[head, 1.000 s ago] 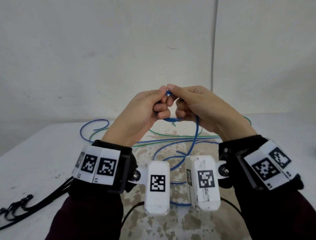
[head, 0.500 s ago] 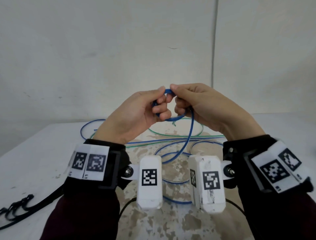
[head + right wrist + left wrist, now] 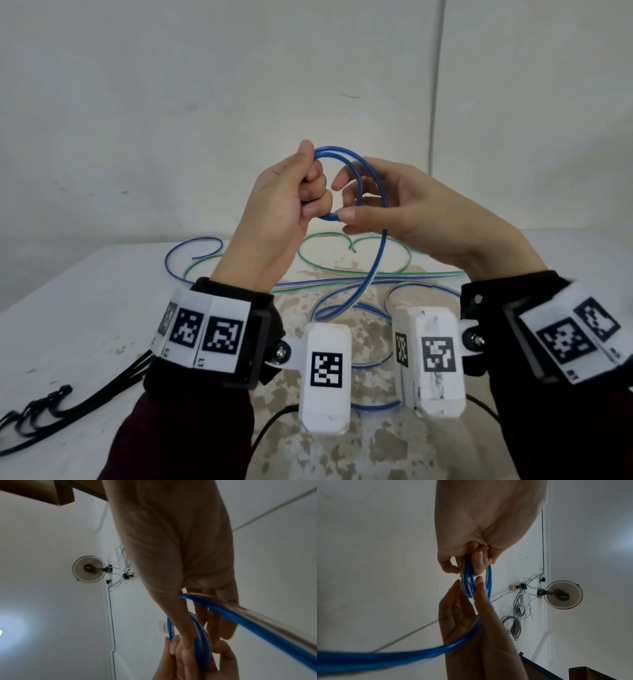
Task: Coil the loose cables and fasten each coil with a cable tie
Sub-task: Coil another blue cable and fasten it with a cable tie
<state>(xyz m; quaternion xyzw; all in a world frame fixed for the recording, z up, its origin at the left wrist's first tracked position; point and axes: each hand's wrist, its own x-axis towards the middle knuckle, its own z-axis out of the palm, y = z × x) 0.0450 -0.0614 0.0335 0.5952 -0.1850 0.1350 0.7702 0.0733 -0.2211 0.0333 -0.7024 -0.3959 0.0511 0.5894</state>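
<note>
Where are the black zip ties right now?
In the head view the black cable ties lie on the white table at the far left, outside the left hand and away from the blue cable.

Dark maroon sleeves end in black wrist cuffs banded with white blocks bearing black square-patterned markers, each cuff carrying a white marker-faced camera box on a silver-screwed bracket.
</note>
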